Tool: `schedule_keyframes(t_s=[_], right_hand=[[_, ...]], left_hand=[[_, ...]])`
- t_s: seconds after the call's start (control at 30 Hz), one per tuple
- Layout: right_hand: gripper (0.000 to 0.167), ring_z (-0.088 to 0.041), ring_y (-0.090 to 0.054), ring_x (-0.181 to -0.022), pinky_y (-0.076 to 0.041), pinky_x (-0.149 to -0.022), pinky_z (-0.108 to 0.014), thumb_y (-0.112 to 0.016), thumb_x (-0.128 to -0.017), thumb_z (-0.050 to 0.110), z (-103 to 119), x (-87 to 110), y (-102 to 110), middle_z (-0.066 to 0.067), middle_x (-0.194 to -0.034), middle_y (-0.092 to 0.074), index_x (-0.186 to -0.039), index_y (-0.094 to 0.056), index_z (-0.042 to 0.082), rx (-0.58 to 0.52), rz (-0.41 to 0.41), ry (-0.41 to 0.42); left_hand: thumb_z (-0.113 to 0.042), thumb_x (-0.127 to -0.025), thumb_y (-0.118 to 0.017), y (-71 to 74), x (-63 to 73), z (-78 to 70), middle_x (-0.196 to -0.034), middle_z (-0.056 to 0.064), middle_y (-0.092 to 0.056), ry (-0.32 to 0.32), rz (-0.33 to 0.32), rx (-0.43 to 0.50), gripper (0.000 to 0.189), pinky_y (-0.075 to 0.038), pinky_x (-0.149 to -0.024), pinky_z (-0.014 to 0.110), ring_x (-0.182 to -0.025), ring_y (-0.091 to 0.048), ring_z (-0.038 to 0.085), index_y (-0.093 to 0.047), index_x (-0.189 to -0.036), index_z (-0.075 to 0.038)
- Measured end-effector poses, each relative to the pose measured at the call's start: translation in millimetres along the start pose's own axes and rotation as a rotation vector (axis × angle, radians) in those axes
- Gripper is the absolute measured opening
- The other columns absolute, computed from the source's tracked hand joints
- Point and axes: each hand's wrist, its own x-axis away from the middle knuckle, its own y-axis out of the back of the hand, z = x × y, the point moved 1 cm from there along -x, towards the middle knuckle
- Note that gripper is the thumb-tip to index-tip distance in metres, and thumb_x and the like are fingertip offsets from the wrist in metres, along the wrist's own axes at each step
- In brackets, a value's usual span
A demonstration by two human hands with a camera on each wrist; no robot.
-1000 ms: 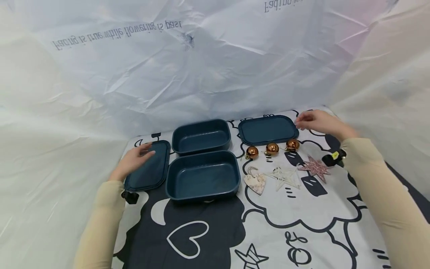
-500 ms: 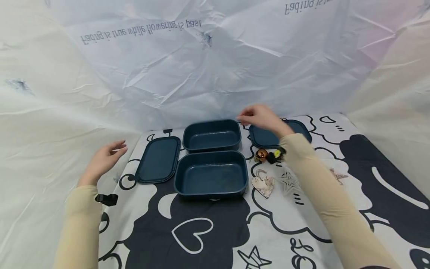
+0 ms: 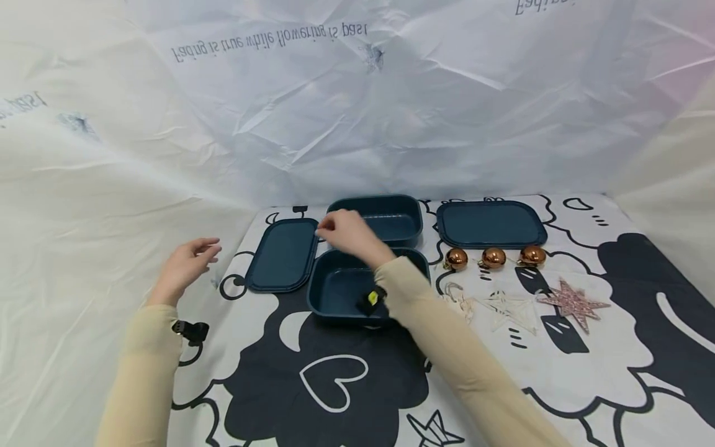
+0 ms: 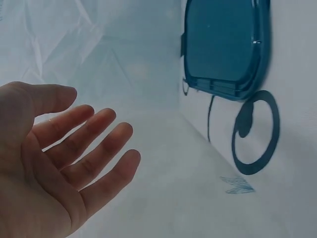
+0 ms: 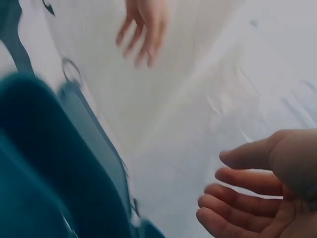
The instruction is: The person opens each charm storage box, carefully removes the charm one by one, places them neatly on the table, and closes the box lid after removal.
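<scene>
My left hand (image 3: pixel 184 267) hovers left of a dark teal lid (image 3: pixel 283 256), its fingers loosely bent and holding nothing, as the left wrist view also shows. Reaching across to the left, my right hand (image 3: pixel 352 234) is above the two teal boxes; the near box (image 3: pixel 329 292) lies partly under the arm and the far box (image 3: pixel 393 226) is behind the hand. In the right wrist view the right hand's fingers (image 5: pixel 237 203) are loosely curved with nothing between them. Both boxes are without lids on top.
A second teal lid (image 3: pixel 491 225) lies at the back right. In front of it sit three copper baubles (image 3: pixel 493 258). Nearer are a pink glitter star (image 3: pixel 575 304), a white star (image 3: pixel 508 310) and a heart ornament (image 3: pixel 459 302), partly covered by the right sleeve. Plastic sheeting (image 3: pixel 357 136) rises behind.
My right hand has swept left from the right lid, over the boxes, to near the left lid. The left hand has moved off the left lid, out to its left. The view has turned rightward.
</scene>
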Motion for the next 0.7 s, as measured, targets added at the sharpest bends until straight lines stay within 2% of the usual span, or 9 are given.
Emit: schedule_keyframes(t_s=[0.13,0.27,0.37,0.43,0.57,0.7], right_hand=[[0.031,-0.016,-0.065,-0.094,-0.054,-0.080,-0.031,-0.061,-0.104,0.026,23.7,1.6,-35.7,-0.007,-0.116,-0.068,-0.127,-0.068,0.007,0.028,0.020,0.009],[0.032,-0.018,-0.065,-0.107,-0.054,-0.088,-0.030,-0.060,-0.104,0.024,37.0,3.5,-70.8,-0.008,-0.123,-0.067,-0.130,-0.066,0.005,0.104,0.033,0.023],[0.031,-0.023,-0.063,-0.113,-0.053,-0.093,-0.032,-0.060,-0.103,0.019,42.9,7.2,-91.6,-0.011,-0.123,-0.066,-0.128,-0.067,0.002,0.152,0.041,0.043],[0.029,-0.023,-0.063,-0.108,-0.054,-0.090,-0.032,-0.061,-0.103,0.017,44.2,10.8,-103.6,-0.012,-0.118,-0.066,-0.125,-0.068,0.001,0.169,0.066,0.060],[0.019,-0.018,-0.061,-0.089,-0.052,-0.074,-0.026,-0.062,-0.101,0.012,42.1,20.2,-125.4,-0.010,-0.103,-0.065,-0.113,-0.070,0.001,0.220,0.150,0.130],[0.016,-0.015,-0.059,-0.084,-0.051,-0.067,-0.021,-0.062,-0.100,0.010,44.0,25.6,-143.1,-0.009,-0.102,-0.063,-0.112,-0.071,0.002,0.342,0.174,0.180]], left_hand=[[-0.037,-0.109,-0.043,-4.8,-0.4,7.6,-0.137,0.032,-0.053,0.049,0.035,0.033,0.060,-0.056,-0.090,0.047,-0.117,-0.058,0.042,-0.042,-0.148,0.008],[-0.033,-0.109,-0.046,-11.7,0.7,17.5,-0.136,0.032,-0.054,0.085,0.066,0.060,0.056,-0.059,-0.081,0.034,-0.115,-0.060,0.040,-0.044,-0.147,0.008],[-0.029,-0.108,-0.048,-18.5,2.1,24.0,-0.135,0.032,-0.055,0.097,0.089,0.080,0.054,-0.059,-0.077,0.031,-0.112,-0.061,0.039,-0.044,-0.146,0.009],[-0.028,-0.108,-0.049,-23.5,3.9,27.6,-0.134,0.032,-0.055,0.107,0.105,0.084,0.053,-0.058,-0.078,0.032,-0.111,-0.061,0.040,-0.045,-0.145,0.009],[-0.027,-0.107,-0.050,-32.8,6.6,35.3,-0.132,0.030,-0.058,0.124,0.143,0.065,0.052,-0.057,-0.083,0.036,-0.110,-0.062,0.038,-0.047,-0.144,0.010],[-0.027,-0.107,-0.051,-36.7,1.2,39.8,-0.130,0.029,-0.059,0.132,0.166,0.048,0.053,-0.056,-0.083,0.038,-0.107,-0.063,0.034,-0.046,-0.144,0.010]])
